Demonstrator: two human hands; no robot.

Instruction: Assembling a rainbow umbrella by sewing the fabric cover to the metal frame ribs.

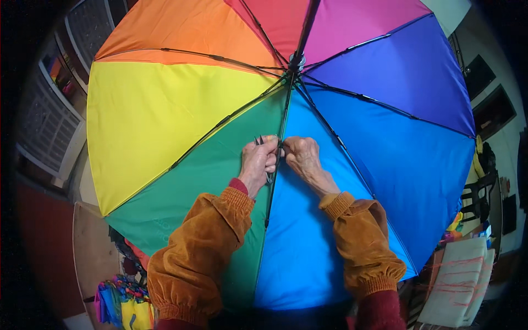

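Note:
An opened umbrella (181,110) with rainbow-coloured panels fills most of the view, its underside and black ribs facing me. My left hand (258,162) is closed around what looks like small dark thread snips (269,177), whose two points stick up above the fingers. Its fingertips touch the black rib (284,118) between the green and blue panels. My right hand (303,159) is closed in a pinch at the same rib, against the blue panel. What its fingertips hold is too small to make out. Both hands meet at the rib, below the hub (296,63).
Folded, brightly coloured cloth (124,305) lies at the lower left, beside a tan board (96,258). Pale padded panels with red threads (456,280) stand at the lower right. A black chair (477,198) is farther back. The umbrella shaft (308,25) rises at the top.

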